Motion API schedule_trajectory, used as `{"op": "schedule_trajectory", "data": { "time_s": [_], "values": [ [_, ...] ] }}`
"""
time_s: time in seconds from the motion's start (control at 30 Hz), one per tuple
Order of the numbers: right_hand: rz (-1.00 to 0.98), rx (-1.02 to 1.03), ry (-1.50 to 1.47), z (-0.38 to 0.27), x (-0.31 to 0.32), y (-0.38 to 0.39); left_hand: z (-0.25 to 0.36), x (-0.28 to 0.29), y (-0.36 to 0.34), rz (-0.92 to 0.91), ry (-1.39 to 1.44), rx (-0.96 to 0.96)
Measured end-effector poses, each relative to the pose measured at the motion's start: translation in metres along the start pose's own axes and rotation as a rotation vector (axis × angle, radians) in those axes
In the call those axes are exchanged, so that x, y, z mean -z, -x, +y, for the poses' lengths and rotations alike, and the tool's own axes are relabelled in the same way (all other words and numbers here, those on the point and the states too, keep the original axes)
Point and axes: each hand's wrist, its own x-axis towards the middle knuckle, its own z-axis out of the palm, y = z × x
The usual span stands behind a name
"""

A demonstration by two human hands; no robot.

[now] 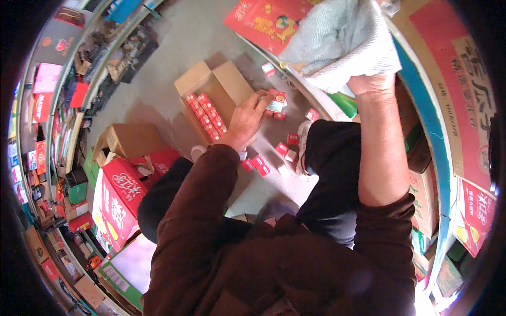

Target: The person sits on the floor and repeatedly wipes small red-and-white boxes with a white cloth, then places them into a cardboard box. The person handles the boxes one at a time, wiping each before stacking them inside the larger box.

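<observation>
At 12 o'clock, left hand point(245, 121) pinches box point(276, 101); likely sorting, next needs aim. At 2, right hand point(373, 86) under cloth point(345, 45), can't tell grip.

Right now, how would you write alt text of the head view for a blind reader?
A person's left hand is at the edge of an open cardboard box of small red-and-white packs, close to a loose pack. The right hand is partly hidden by a pale cloth. More packs lie scattered on the floor.
</observation>
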Motion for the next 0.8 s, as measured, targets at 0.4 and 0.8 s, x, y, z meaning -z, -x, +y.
{"op": "schedule_trajectory", "data": {
  "time_s": [0.4,0.8],
  "values": [
    [-0.148,-0.543,0.007,0.054,-0.034,0.012,0.069,0.181,-0.029,0.403,-0.045,-0.095],
    [-0.43,-0.066,0.917,0.074,-0.06,0.007,0.059,0.153,-0.053,0.559,0.846,0.195]
  ]
}}
